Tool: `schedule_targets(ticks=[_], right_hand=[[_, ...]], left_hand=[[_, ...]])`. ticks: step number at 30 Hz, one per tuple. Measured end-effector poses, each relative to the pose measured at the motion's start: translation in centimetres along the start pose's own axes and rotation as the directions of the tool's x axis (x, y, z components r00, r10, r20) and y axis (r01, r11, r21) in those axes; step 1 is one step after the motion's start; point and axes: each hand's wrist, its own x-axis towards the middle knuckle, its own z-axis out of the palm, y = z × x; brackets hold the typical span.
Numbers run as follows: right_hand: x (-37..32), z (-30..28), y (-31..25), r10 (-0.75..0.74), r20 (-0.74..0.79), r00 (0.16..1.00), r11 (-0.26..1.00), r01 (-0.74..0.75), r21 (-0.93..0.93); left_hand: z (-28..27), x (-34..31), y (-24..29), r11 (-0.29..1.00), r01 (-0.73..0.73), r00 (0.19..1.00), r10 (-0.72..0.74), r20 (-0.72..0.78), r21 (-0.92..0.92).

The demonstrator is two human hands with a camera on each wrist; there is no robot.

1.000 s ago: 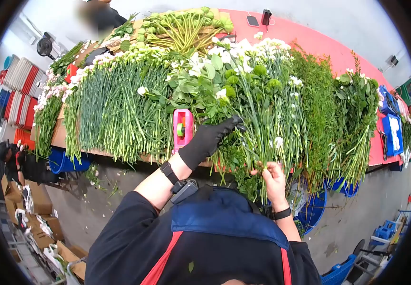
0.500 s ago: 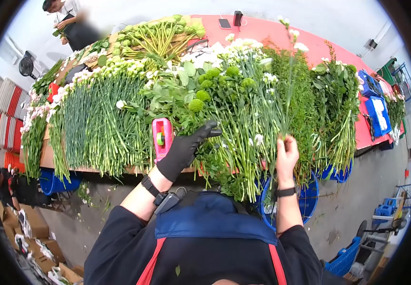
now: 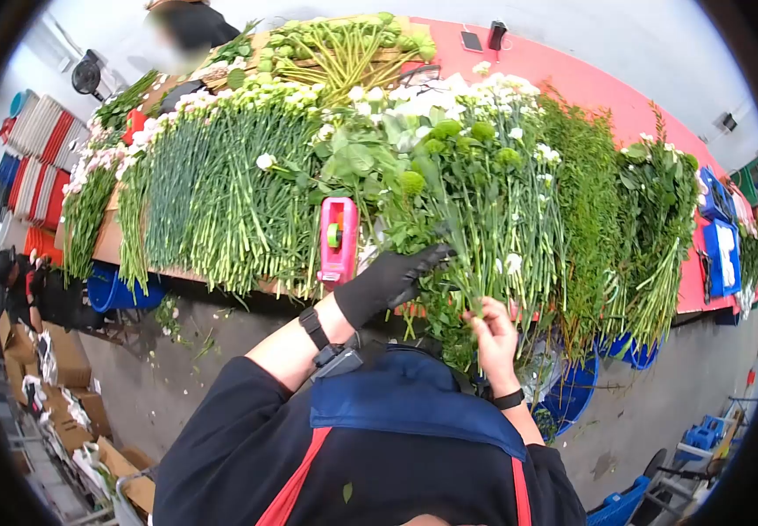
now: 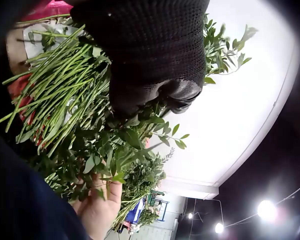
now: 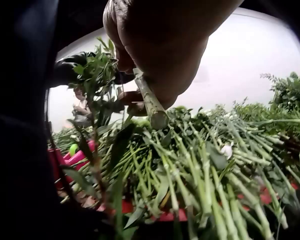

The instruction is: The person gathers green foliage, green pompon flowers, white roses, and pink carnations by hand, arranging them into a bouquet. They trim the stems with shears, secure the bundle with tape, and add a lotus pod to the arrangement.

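Observation:
My left hand (image 3: 392,285), in a black glove, grips a bunch of leafy stems (image 4: 132,137), its fingers curled round them in the left wrist view. Close by on the right, my bare right hand (image 3: 495,340) pinches a thick green stem (image 5: 152,106) between thumb and fingers. The cut end of that stem points at the right wrist camera. Its upper part slants up past the gloved fingertips and is blurred in the head view. Green pompon flowers (image 3: 412,182) lie just beyond the left hand. A pink tape dispenser (image 3: 338,237) stands left of the glove.
Rows of cut flowers (image 3: 221,193) cover the table, stems toward me. Ferny greenery (image 3: 585,193) lies to the right. Blue buckets (image 3: 572,394) stand below the table edge. One person (image 3: 195,24) is behind the table, another (image 3: 20,285) at the far left.
Half a second ago my right hand was farther right, with a white-flowered stem held up; it has come back left beside the gloved hand. The head view has shifted too.

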Motion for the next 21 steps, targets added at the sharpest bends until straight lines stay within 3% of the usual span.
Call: schedule_targets(ticks=[1,2,3,5,6,7,8,9,10,13,14,15,17,18,19,21], right_hand=[[-0.6,0.6,-0.1,0.053,0.051,0.997,0.999,-0.053,0.0],[-1.3,0.8,0.7,0.067,0.077,0.995,0.993,-0.059,-0.102],[-1.7,1.8,0.8,0.113,0.076,0.991,0.993,-0.116,0.035],[-1.9,1.9,-1.2,0.339,0.124,0.933,0.908,-0.29,-0.302],[-1.7,2.1,-1.3,0.35,0.15,0.925,0.915,-0.302,-0.269],[-1.5,2.1,-1.2,0.366,0.166,0.916,0.917,-0.324,-0.234],[-1.1,1.4,0.0,0.387,0.195,0.901,0.906,-0.333,-0.262],[-0.6,1.5,-1.0,0.434,0.198,0.879,0.901,-0.421,-0.11],[0.2,1.0,-0.3,0.384,0.253,0.888,0.923,-0.375,-0.084],[3.3,0.6,-3.4,0.356,0.322,0.877,0.931,-0.305,-0.198],[4.1,0.8,-4.5,0.413,0.335,0.847,0.911,-0.376,-0.171],[4.7,0.8,-3.9,0.355,0.374,0.857,0.934,-0.345,-0.095],[5.3,1.0,-4.8,0.256,0.368,0.894,0.964,-0.264,-0.029],[5.5,0.9,-5.6,0.358,0.321,0.877,0.929,-0.369,-0.025],[5.3,1.2,-5.6,0.334,0.199,0.921,0.935,-0.35,0.05],[5.0,0.8,-3.8,0.297,0.11,0.948,0.952,-0.303,0.034]], left_hand=[[0.7,-0.4,-0.7,0.999,0.005,1.0,-0.006,0.015,0.04],[-3.1,2.2,4.4,0.93,0.365,0.889,-0.338,0.309,-0.033],[-2.8,2.1,3.8,0.972,0.235,0.949,-0.222,0.225,-0.03],[-0.1,0.7,0.2,0.999,-0.035,0.996,0.035,0.077,-0.003],[0.9,0.4,-0.8,0.888,0.11,0.991,-0.066,0.113,-0.447],[1.9,0.1,-1.9,0.571,0.217,0.975,-0.165,0.148,-0.792],[0.0,2.2,0.4,-0.253,0.344,0.763,-0.486,0.426,-0.904],[0.3,2.3,-0.7,-0.214,0.316,0.769,-0.513,0.382,-0.924],[-0.9,3.1,0.7,-0.211,0.278,0.75,-0.563,0.349,-0.937],[-2.3,3.9,0.0,0.003,0.266,0.785,-0.581,0.215,-0.964],[-2.7,3.9,-0.3,0.006,0.231,0.792,-0.582,0.185,-0.973],[-3.4,4.2,-1.0,-0.181,0.182,0.799,-0.545,0.252,-0.967],[-3.7,4.3,-1.5,-0.213,0.128,0.794,-0.564,0.228,-0.969],[-4.2,4.0,-2.2,-0.274,0.096,0.823,-0.519,0.231,-0.957],[-4.0,3.9,-2.5,-0.233,0.106,0.819,-0.531,0.218,-0.967],[-4.3,3.4,-2.1,-0.144,0.119,0.809,-0.559,0.18,-0.982]])
